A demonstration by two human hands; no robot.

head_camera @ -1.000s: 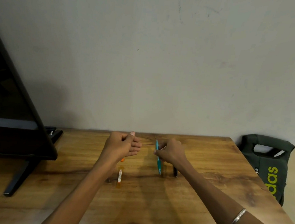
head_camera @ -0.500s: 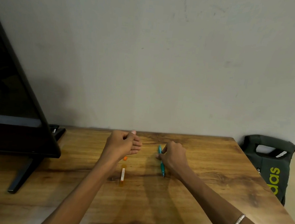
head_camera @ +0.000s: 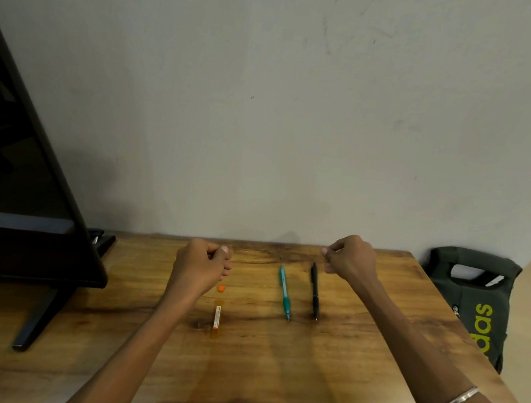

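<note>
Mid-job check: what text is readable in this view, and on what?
"das": yellow-green letters on the dark bag, the rest cut off by the table.
Label on the orange tube: too small to read.
On the teal pen and the black pen: nothing readable.

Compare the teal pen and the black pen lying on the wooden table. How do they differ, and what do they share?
Colour: the teal pen is bright blue-green, the black pen dark all over. Place: the teal pen lies left of the black pen, which is nearer the right hand. Pose: the teal pen slants slightly more than the black pen. Both lie flat on the table, untouched.
</note>
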